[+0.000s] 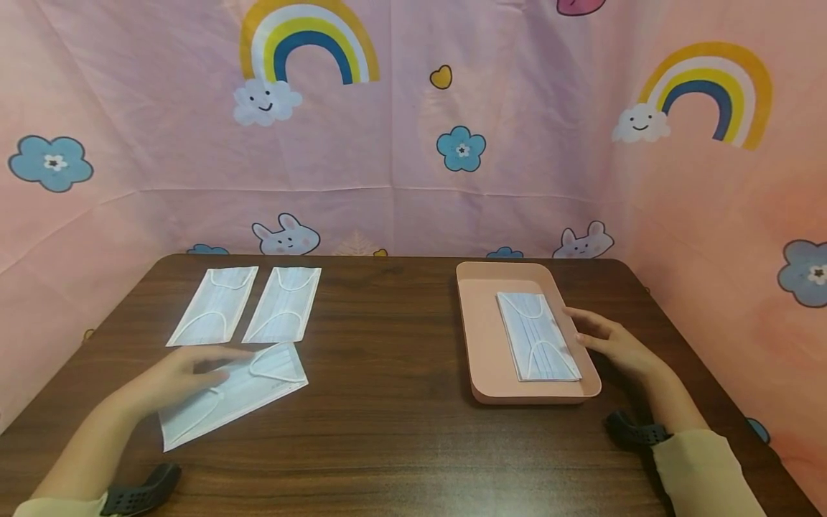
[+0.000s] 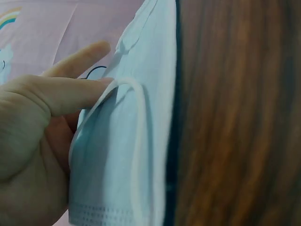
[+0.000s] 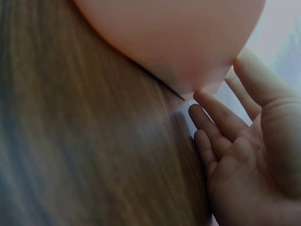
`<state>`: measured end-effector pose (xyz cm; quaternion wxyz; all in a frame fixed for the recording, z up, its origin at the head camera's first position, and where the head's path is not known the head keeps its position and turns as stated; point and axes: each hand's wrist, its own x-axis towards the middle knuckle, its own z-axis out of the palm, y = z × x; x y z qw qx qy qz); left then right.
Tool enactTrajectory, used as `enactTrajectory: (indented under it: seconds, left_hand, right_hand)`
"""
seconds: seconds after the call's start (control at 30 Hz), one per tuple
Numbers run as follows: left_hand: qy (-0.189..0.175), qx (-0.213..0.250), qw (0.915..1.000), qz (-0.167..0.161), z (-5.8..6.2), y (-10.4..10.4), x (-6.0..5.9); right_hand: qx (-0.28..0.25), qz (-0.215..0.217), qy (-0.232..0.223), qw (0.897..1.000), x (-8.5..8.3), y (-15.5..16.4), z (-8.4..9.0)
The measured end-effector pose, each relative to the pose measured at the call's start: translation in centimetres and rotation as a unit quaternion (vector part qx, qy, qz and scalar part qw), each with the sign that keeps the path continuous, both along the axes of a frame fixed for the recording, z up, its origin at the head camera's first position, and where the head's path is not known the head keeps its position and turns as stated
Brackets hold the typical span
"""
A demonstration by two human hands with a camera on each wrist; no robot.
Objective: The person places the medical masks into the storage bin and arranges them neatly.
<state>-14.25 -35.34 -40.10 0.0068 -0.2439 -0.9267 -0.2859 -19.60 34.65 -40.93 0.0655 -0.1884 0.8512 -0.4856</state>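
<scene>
In the head view my left hand (image 1: 171, 380) holds a pale blue face mask (image 1: 258, 388) that lies askew at the table's left front. The left wrist view has the thumb on the mask (image 2: 122, 155) near a white ear loop, with other fingers partly hidden behind its edge. My right hand (image 1: 623, 352) rests against the right side of a shallow pink tray (image 1: 481, 359), fingers loosely extended; the right wrist view confirms fingertips at the tray's outer wall (image 3: 188, 52). Inside the tray lies a pleated face mask (image 1: 539, 337), possibly a stack.
Behind the left hand two more face masks, one at far left (image 1: 213, 305) and one beside it (image 1: 282, 305), lie side by side on the dark wooden table (image 1: 388, 431). A pink printed cloth (image 1: 413, 215) stands around the table's back and sides.
</scene>
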Motion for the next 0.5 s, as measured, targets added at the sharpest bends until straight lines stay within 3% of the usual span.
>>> enactTrajectory:
  seconds: [0.17, 0.5]
  left_hand:
    - [-0.011, 0.003, 0.9999, 0.006, 0.06, 0.2, 0.08]
    - [0.029, 0.031, 0.999, 0.009, 0.01, 0.4, 0.12]
  right_hand:
    - [0.004, -0.001, -0.001, 1.0, 0.01, 0.08, 0.02]
    - [0.009, -0.006, 0.002, 1.0, 0.04, -0.01, 0.06]
